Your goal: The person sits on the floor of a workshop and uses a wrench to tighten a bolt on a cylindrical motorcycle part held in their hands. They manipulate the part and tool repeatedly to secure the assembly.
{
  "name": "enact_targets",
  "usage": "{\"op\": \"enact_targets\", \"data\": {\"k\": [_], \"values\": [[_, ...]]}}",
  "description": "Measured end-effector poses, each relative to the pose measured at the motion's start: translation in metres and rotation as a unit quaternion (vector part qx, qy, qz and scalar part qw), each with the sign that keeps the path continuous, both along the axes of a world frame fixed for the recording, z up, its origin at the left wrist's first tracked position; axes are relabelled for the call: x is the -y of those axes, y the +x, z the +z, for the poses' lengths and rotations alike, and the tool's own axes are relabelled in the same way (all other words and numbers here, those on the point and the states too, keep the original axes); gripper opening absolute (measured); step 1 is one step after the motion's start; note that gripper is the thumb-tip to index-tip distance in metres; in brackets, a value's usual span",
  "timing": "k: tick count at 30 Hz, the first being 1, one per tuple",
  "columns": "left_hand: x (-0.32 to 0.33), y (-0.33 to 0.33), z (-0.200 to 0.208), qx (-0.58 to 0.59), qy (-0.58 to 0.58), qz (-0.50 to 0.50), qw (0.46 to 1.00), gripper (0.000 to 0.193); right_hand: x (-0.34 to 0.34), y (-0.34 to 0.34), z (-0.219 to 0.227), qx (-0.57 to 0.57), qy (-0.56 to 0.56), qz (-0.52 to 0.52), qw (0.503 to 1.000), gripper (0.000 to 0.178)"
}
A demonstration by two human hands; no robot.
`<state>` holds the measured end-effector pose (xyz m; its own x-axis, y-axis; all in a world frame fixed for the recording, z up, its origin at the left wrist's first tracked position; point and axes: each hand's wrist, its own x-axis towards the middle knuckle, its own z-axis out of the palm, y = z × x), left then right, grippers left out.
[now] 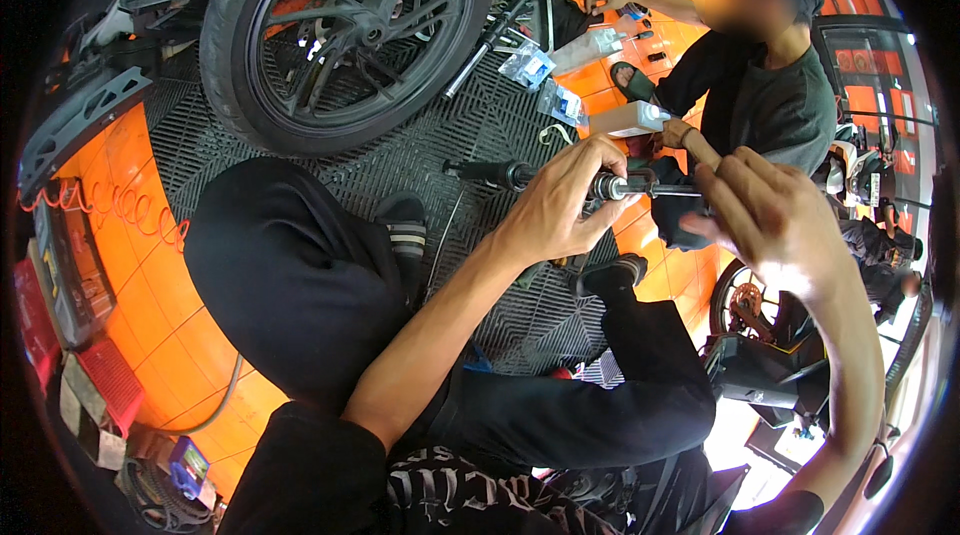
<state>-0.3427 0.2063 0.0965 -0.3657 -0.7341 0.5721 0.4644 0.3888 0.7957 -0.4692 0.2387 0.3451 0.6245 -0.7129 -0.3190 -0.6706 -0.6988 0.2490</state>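
Observation:
My left hand (566,198) grips a long black and silver fork tube (487,173) that lies level in front of me, fingers wrapped round its shiny section. My right hand (770,218) is raised close to the camera at the tube's right end, fingers spread, palm away; whether it touches the tube I cannot tell. A wooden handle (697,145) sticks up just behind my right fingers. My knees in black trousers (290,275) frame the scene below.
A motorcycle wheel (350,30) stands at top left on a black grid mat (480,125). A person in a grey shirt (775,100) crouches opposite. Plastic parts bags (528,65), a white box (630,118), orange floor tiles (150,285) and a coiled orange hose (110,205) surround me.

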Motion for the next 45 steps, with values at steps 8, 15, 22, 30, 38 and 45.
{"op": "enact_targets", "data": {"k": [8, 15, 22, 30, 38, 45], "values": [[-0.004, 0.0, -0.002, 0.028, -0.033, 0.007, 0.999, 0.03, 0.011, 0.046, 0.005, 0.178, 0.086, -0.704, 0.682, 0.043], [-0.002, -0.002, -0.002, 0.016, -0.015, 0.0, 1.0, 0.03, -0.001, 0.002, 0.008, -0.056, -0.045, 0.062, 0.996, 0.043], [-0.003, -0.003, -0.004, 0.013, -0.001, -0.002, 1.0, 0.031, -0.005, 0.025, -0.008, 0.239, 0.166, -0.694, 0.658, 0.031], [-0.002, 0.007, 0.002, 0.029, -0.006, -0.012, 0.999, 0.028, -0.011, -0.004, 0.01, -0.03, -0.028, 0.015, 0.999, 0.05], [-0.016, -0.007, 0.001, 0.023, 0.011, 0.008, 1.0, 0.027, -0.036, -0.01, -0.024, 0.118, 0.036, -0.346, 0.93, 0.054], [-0.02, -0.001, -0.003, 0.069, 0.0, -0.003, 0.998, 0.025, -0.026, -0.033, -0.024, 0.089, -0.027, 0.049, 0.994, 0.05]]}}
